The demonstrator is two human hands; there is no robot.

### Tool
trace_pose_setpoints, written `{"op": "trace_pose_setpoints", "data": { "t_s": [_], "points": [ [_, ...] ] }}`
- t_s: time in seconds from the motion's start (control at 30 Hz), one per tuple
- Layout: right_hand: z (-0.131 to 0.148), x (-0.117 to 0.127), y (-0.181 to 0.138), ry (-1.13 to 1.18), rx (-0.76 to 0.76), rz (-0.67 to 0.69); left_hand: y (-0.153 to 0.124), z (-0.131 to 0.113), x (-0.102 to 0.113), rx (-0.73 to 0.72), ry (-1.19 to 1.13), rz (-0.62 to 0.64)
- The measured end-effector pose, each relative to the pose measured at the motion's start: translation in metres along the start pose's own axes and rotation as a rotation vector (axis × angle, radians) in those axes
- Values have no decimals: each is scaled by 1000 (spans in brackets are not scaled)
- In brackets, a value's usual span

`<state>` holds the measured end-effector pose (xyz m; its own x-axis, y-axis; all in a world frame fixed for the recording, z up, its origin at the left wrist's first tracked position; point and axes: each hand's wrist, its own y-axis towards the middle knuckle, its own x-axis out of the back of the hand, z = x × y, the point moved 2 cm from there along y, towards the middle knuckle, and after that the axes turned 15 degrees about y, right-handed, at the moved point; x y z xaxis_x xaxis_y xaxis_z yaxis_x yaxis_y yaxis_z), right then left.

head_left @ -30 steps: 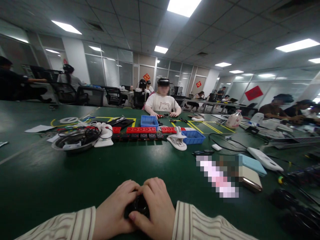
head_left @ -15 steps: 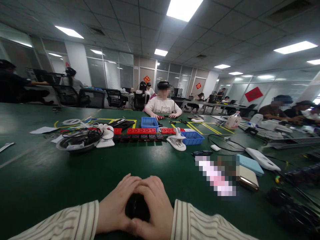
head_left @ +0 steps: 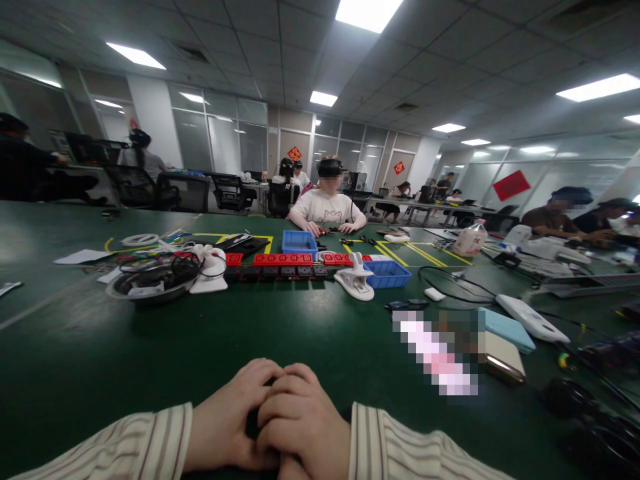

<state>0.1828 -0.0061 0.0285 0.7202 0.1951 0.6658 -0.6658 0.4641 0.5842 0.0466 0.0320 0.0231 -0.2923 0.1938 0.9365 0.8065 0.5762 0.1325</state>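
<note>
A: Up close first: what are the hands doing?

B: Pressed together. The right hand (head_left: 310,417) has its fingers curled over the left hand (head_left: 225,420), which is cupped with its fingertips tucked behind. There's a dark gap (head_left: 254,421) between the palms (shadow or a black thing, I honestly can't tell), so if anything's being held, that's where it is.

A: So how far along, you reckon?

B: Looks like a mid-hold or a pause to me, but that's only a read. I can't spot any finished result or leftover piece by the hands, just green table (head_left: 325,333). The cream case (head_left: 500,353) and blue case (head_left: 507,329) lie off to the right, and the white clip (head_left: 356,283) is ahead, just beside a blue bin (head_left: 387,279). No hand of the wearer's is on any of those.

A: Any brands or writing?

B: Not near. The red sockets (head_left: 283,259) have no marking I can read, and the jug (head_left: 469,240) has pinkish print too small to make out. Person across (head_left: 327,208): cat drawing on the shirt. Way back, the red sign (head_left: 399,168) looks like 福, and another (head_left: 295,153) has gold characters too blurry for me.
</note>
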Motion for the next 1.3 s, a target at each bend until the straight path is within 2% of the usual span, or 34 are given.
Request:
{"op": "trace_pose_setpoints", "data": {
  "t_s": [0.1,0.17,0.37,0.43,0.5,0.67,0.9,1.0,1.07,1.17,1.23,1.3],
  "points": [
    [2,0,-2,31,122,-38,-3,5,-4,19,-6,-14],
    [4,4,-1,59,98,-145,-5,10,-8,-12,29,-29],
    [1,12,2,13,-321,-311,-9,14,-10,9,129,-132],
    [-3,10,1,-63,-391,-280,-8,8,-7,39,156,-134],
    [-5,7,1,-131,-394,-200,-7,1,-5,67,142,-106],
    [2,8,2,-113,-260,-123,-3,-4,-2,31,63,-62],
    [3,-4,-3,-26,151,61,-3,6,-5,4,-74,-23],
    [5,-2,-3,-17,192,-29,-4,7,-4,6,-85,-48],
    [8,3,-2,-1,152,-133,-5,6,-4,-43,-47,-47],
    [10,7,1,-7,-54,-248,-6,3,-3,-59,25,-64],
    [9,6,1,-59,-217,-266,-6,1,-4,-38,61,-101],
    [6,3,2,-127,-318,-224,-6,-1,-5,-14,110,-128]
  ]
}}
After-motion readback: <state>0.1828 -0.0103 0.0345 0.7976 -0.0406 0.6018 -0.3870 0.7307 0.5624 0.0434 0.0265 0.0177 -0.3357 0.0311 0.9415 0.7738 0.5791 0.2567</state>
